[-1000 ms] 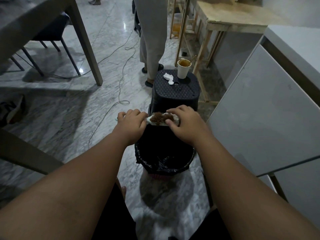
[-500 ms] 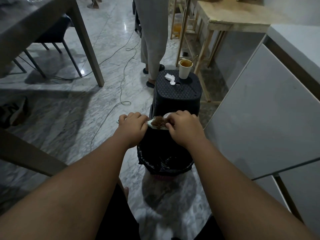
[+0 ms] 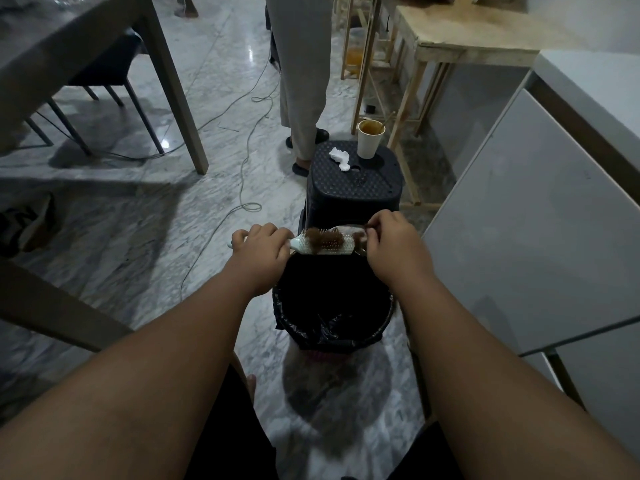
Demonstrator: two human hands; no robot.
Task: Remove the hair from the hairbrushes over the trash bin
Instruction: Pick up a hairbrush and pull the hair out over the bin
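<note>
White hairbrush (image 3: 311, 250) over bin (image 3: 332, 336), gripped by left hand (image 3: 259, 251), right hand (image 3: 393, 244) pinching hair (image 3: 325, 239)

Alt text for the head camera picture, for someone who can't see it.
A left hand grips a white hairbrush over a black trash bin while the right hand pinches brown hair at its far end. A stool with a cup stands behind.

hairbrush (image 3: 323, 242) over trash bin (image 3: 332, 336), stool (image 3: 355, 188) behind, cup (image 3: 370, 139) on stool
</note>
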